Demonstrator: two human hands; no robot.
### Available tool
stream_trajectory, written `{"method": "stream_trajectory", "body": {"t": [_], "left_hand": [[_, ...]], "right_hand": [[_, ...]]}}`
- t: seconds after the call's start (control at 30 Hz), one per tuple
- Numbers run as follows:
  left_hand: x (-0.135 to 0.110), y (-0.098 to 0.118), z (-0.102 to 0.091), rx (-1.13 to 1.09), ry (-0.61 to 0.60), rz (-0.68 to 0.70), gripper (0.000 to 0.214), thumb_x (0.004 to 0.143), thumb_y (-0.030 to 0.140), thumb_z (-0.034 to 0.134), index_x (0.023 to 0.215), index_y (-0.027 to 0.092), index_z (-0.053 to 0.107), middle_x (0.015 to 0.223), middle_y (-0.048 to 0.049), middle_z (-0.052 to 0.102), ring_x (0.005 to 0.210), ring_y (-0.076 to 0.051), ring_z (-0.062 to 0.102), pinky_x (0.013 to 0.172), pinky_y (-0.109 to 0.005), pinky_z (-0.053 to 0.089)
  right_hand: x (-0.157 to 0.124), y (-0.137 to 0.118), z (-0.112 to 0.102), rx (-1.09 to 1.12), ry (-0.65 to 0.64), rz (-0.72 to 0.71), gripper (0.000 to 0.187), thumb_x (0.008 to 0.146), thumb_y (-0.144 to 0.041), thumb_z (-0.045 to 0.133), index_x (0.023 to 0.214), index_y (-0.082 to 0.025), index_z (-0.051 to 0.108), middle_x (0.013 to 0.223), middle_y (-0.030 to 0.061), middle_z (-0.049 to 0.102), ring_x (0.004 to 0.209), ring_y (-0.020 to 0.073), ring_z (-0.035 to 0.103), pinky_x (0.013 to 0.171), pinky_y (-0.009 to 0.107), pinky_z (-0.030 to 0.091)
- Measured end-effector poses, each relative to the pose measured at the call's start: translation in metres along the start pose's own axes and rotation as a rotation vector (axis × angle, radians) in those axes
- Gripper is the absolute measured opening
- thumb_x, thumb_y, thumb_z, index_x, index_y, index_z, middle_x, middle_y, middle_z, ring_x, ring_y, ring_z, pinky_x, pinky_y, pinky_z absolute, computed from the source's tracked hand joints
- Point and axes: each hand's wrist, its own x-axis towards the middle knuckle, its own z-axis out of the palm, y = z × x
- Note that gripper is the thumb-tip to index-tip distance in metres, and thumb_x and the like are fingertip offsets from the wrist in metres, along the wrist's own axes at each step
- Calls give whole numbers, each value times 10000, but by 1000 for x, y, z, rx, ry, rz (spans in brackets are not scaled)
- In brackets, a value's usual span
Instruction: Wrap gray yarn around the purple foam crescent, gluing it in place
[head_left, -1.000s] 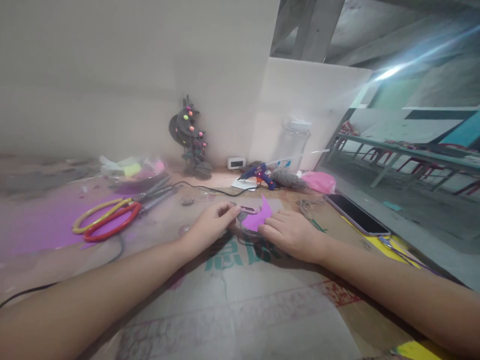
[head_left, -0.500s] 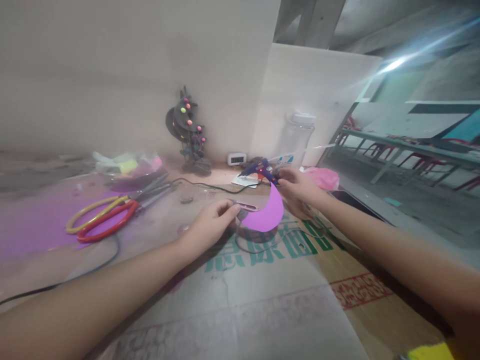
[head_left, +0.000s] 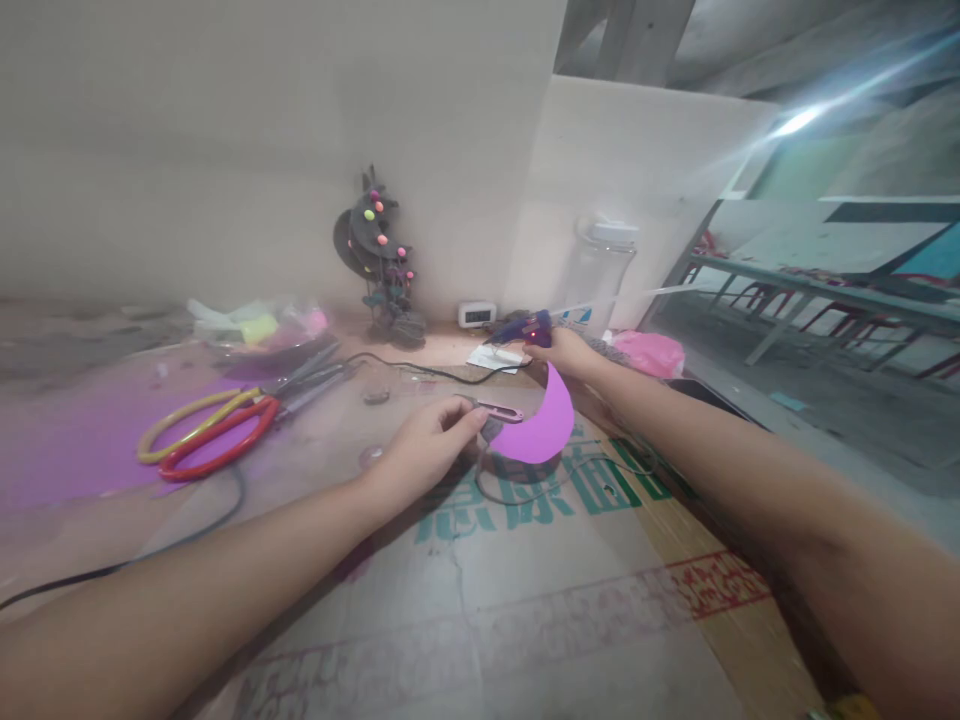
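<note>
My left hand (head_left: 442, 432) is closed, thumb and fingers pinching a slim slotted hair clip (head_left: 504, 411). Beside the clip is a purple crescent cut-out (head_left: 551, 430), its tip pointing up; whether the two are joined I cannot tell. Farther back, my right hand (head_left: 566, 354) wraps round the handle of a dark blue glue gun (head_left: 531, 328) with a small red light and a long clear glue stick (head_left: 630, 297) out of its rear. The gun's nozzle points left above a white paper piece (head_left: 495, 358). My fingers hide most of its handle.
Scissors with red and yellow handles (head_left: 217, 455) lie at left, near a plastic bag of scraps (head_left: 259, 325). A dark crescent ornament (head_left: 379, 260), a small digital clock (head_left: 477, 314) and a clear bottle (head_left: 604, 265) stand by the wall. Black cord (head_left: 420, 371) crosses the table.
My right hand has closed round the glue gun's handle, moving slightly left and forward from behind it. The left hand keeps its pinch on the hair clip, and the view has shifted slightly.
</note>
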Motion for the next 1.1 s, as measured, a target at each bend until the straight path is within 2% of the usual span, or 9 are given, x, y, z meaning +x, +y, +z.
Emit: {"method": "stream_trajectory", "body": {"t": [0.2,0.37,0.47,0.63,0.7,0.8,0.93,1.1], "left_hand": [[0,3,1,14,7,-11,315,861,429,512,660,189,472,615,34,530,582,-128,476,572,-239,336],[-1,4,1,32,4,5,336,855,428,524,632,183,469,594,39,528,551,-113,463,549,-231,332],[-1,4,0,38,8,-14,339,856,442,525,637,188,474,584,35,538,526,-113,463,528,-233,333],[0,3,-1,47,-12,-47,358,860,472,511,637,198,456,559,36,497,469,-105,413,466,-232,281],[0,4,-2,52,-4,-61,364,851,478,519,633,196,451,570,34,493,474,-102,404,460,-229,278],[0,6,-1,45,3,-72,359,853,460,518,626,194,438,574,31,497,487,-102,413,465,-221,290],[-1,6,-1,60,14,-58,349,862,435,525,629,189,440,580,36,501,493,-97,422,477,-218,295],[0,5,-2,98,16,11,356,861,426,534,613,182,460,588,37,496,537,-105,440,529,-227,325]], "right_hand": [[-45,-3,-33,40,-47,29,222,802,-367,652,815,-149,694,593,52,676,538,188,619,540,283,480],[-94,-10,-48,165,-37,22,222,858,-286,550,990,-168,684,752,65,732,712,190,686,636,274,517],[-119,-11,-46,278,-45,-42,256,837,-295,561,1027,-165,673,706,42,702,664,177,660,613,276,504],[-152,-3,-30,263,-119,-101,217,823,-395,598,864,-190,660,597,-3,619,562,160,601,573,282,501],[-160,-1,-24,264,-149,-165,235,813,-437,615,828,-204,642,619,-1,619,561,161,595,539,275,497],[-166,-1,-18,309,-186,-262,238,789,-440,660,795,-205,624,731,25,660,641,184,628,563,289,518],[-169,0,-13,351,-219,-224,218,783,-408,691,852,-205,652,832,40,696,746,209,666,648,327,550],[-170,1,-11,297,-206,-252,259,765,-443,707,760,-201,616,713,27,664,631,187,629,534,301,500]]}}
